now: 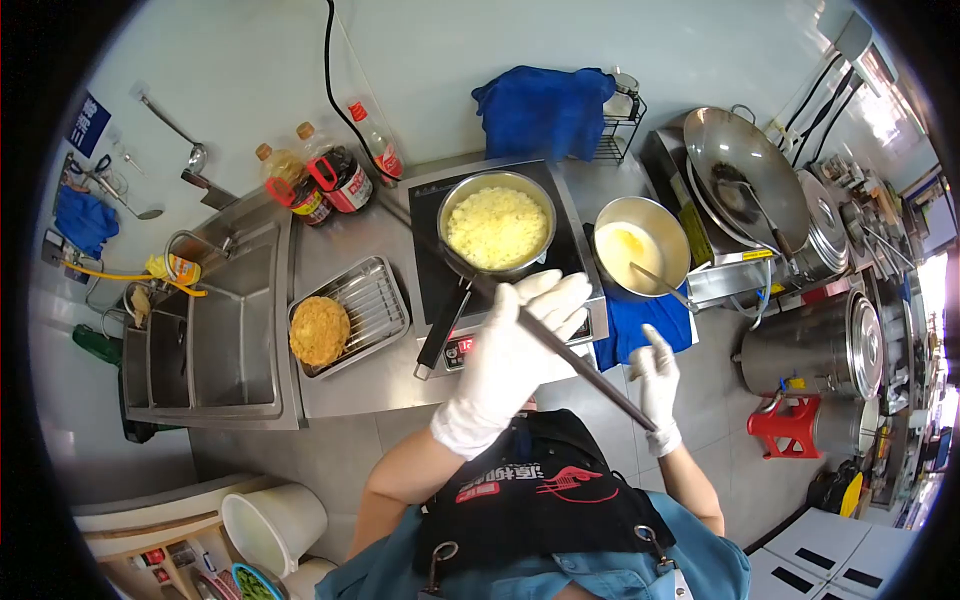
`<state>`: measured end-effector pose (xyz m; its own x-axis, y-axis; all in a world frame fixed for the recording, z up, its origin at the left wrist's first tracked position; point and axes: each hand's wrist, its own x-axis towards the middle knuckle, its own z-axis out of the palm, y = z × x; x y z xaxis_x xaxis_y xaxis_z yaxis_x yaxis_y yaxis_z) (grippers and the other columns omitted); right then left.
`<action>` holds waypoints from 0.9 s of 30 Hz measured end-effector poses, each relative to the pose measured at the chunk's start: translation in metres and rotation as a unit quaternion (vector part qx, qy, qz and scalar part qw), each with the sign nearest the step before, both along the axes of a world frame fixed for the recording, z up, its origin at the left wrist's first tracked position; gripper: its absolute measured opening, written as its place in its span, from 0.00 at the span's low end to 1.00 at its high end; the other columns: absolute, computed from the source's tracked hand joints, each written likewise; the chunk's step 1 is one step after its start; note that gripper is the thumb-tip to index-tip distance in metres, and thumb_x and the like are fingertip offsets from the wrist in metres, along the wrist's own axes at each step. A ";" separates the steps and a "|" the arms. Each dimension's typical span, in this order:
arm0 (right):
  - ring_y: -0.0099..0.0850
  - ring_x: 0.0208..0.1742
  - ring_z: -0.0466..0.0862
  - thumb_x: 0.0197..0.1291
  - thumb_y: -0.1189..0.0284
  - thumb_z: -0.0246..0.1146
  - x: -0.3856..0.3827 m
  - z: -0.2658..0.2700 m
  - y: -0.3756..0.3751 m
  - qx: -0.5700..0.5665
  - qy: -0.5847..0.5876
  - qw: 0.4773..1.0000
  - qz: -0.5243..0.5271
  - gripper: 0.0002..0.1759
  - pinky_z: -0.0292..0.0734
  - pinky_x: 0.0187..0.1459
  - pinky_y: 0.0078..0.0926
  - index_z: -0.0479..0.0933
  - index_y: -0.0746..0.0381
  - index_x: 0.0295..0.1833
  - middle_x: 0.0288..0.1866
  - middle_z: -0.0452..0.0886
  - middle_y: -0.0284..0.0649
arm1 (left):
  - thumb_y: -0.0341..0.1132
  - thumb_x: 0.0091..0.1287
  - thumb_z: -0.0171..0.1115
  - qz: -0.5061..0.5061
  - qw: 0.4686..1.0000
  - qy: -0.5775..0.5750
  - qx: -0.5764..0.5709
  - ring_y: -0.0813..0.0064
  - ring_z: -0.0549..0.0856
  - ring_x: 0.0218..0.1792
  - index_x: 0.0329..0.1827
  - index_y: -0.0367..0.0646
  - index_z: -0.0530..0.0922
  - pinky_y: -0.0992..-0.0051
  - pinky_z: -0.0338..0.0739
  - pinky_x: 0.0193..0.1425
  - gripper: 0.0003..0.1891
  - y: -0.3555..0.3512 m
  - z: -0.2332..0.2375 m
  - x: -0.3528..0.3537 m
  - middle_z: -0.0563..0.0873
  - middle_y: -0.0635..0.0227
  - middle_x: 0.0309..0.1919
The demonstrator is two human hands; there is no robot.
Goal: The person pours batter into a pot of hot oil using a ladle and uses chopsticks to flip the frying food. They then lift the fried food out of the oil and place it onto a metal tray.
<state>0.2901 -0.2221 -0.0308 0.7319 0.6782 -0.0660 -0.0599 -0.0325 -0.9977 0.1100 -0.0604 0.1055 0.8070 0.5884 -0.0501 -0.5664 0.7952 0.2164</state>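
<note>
My left hand, in a white glove, is raised in front of the cooktop with a long dark rod crossing it. The thumb lies over the rod and the other fingers stretch behind it. White-gloved too, my right hand is beside the counter's front edge, fingers apart and holding nothing visible; the rod's lower end is near its wrist. A frying pan with a crumbly pale yellow mass stands on the black cooktop. Right of it, a steel pot contains creamy yellow liquid and a ladle.
A round golden fried cake lies on a racked tray at left. Beyond are a sink and sauce bottles. Blue cloths hang under the pot and on the back wall. A wok stands right.
</note>
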 end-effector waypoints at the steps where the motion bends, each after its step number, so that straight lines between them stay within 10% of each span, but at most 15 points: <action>1: 0.19 0.31 0.73 0.58 0.59 0.64 -0.016 0.008 0.005 0.048 -0.016 0.998 0.039 0.36 0.70 0.31 0.14 0.61 0.66 0.66 0.34 0.73 0.33 | 0.48 0.74 0.32 -0.023 0.996 0.015 0.084 0.59 0.59 0.69 0.63 0.37 0.61 0.61 0.54 0.72 0.25 -0.003 -0.011 0.009 0.60 0.51 0.68; 5: 0.26 0.40 0.75 0.42 0.37 0.65 -0.060 0.070 0.030 0.191 -0.079 0.973 0.099 0.64 0.71 0.40 0.24 0.42 0.64 0.74 0.46 0.72 0.41 | 0.52 0.74 0.34 -0.066 0.982 0.073 0.161 0.70 0.54 0.71 0.72 0.38 0.51 0.69 0.45 0.73 0.31 -0.021 -0.013 0.035 0.55 0.59 0.72; 11: 0.34 0.42 0.76 0.68 0.58 0.49 -0.065 0.086 0.041 0.284 -0.097 0.954 -0.019 0.22 0.73 0.45 0.32 0.72 0.69 0.47 0.46 0.73 0.47 | 0.50 0.73 0.39 -0.087 0.963 0.102 0.236 0.72 0.61 0.69 0.71 0.37 0.54 0.69 0.58 0.69 0.31 -0.035 -0.016 0.044 0.61 0.58 0.69; 16: 0.38 0.57 0.74 0.70 0.60 0.47 -0.040 0.100 0.049 0.264 0.073 0.961 -0.040 0.24 0.70 0.60 0.36 0.69 0.71 0.56 0.59 0.70 0.49 | 0.34 0.73 0.45 -0.028 0.898 0.227 0.375 0.69 0.65 0.67 0.69 0.33 0.55 0.70 0.60 0.69 0.25 -0.023 -0.016 0.007 0.64 0.56 0.67; 20: 0.37 0.56 0.76 0.68 0.63 0.51 -0.019 0.099 0.055 0.244 0.111 0.961 -0.066 0.22 0.71 0.59 0.32 0.69 0.70 0.57 0.57 0.73 0.46 | 0.30 0.72 0.47 0.102 0.823 0.323 0.456 0.71 0.81 0.49 0.57 0.33 0.71 0.77 0.71 0.57 0.15 0.011 -0.038 -0.064 0.82 0.59 0.46; 27: 0.28 0.55 0.75 0.65 0.63 0.55 -0.017 0.088 0.077 0.169 0.101 0.978 -0.072 0.20 0.72 0.53 0.27 0.72 0.64 0.57 0.56 0.75 0.39 | 0.36 0.73 0.45 0.260 0.799 0.503 0.202 0.70 0.82 0.45 0.53 0.32 0.73 0.71 0.76 0.54 0.16 0.049 -0.080 -0.173 0.83 0.58 0.41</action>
